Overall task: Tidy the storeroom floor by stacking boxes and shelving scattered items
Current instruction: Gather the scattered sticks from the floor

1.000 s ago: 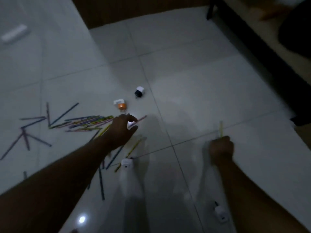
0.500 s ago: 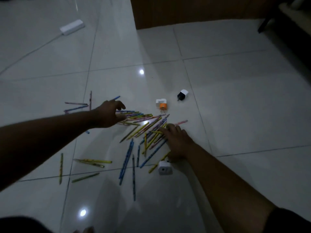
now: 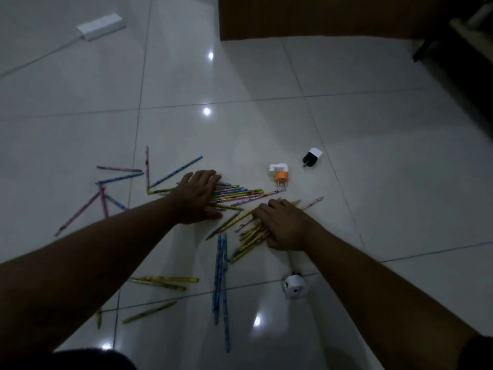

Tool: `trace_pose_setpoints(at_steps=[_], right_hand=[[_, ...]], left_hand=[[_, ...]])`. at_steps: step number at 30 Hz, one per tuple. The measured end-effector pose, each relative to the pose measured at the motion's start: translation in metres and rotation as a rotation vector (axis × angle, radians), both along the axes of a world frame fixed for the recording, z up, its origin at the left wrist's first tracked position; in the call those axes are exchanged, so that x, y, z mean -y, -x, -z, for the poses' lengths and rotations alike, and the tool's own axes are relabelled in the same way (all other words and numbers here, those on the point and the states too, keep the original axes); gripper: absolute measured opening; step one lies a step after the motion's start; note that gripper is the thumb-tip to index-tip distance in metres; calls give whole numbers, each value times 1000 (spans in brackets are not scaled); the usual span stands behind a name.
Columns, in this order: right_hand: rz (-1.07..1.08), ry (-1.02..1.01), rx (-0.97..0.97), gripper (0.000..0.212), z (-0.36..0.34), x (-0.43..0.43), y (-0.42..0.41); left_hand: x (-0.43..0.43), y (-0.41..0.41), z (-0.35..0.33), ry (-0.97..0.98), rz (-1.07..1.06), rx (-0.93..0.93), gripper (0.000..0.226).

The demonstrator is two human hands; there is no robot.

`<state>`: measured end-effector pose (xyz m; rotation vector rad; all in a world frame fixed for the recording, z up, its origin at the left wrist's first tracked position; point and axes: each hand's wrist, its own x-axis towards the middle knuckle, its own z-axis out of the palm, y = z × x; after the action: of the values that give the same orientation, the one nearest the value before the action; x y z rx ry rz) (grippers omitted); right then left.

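Pencils point(image 3: 240, 194) under your flat, spread left hand point(image 3: 196, 197) and right hand point(image 3: 284, 227) are light, stiff, roll-prone on tile: rake together, then clasp mid-shaft.

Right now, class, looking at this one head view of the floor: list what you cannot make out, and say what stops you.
- Pencils under the left hand and right hand: palms cover them, grip unclear.
- Prints on the pencils: too small, dim light.
- White cube adapter: blurred.
- White power strip: its cable runs off the left edge.
- Dark furniture: cut off by the right edge.
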<state>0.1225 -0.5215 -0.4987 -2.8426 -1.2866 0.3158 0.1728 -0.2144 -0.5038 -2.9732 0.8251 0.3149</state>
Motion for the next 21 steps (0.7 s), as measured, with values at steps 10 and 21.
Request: trace_pose_setpoints(at_steps=[10, 21], right_hand=[[126, 11, 50, 38, 15, -1, 22], [241, -9, 72, 31, 16, 0, 39]], left_hand=[[20, -7, 15, 13, 226, 215, 49], [39, 6, 26, 129, 202, 207, 36]])
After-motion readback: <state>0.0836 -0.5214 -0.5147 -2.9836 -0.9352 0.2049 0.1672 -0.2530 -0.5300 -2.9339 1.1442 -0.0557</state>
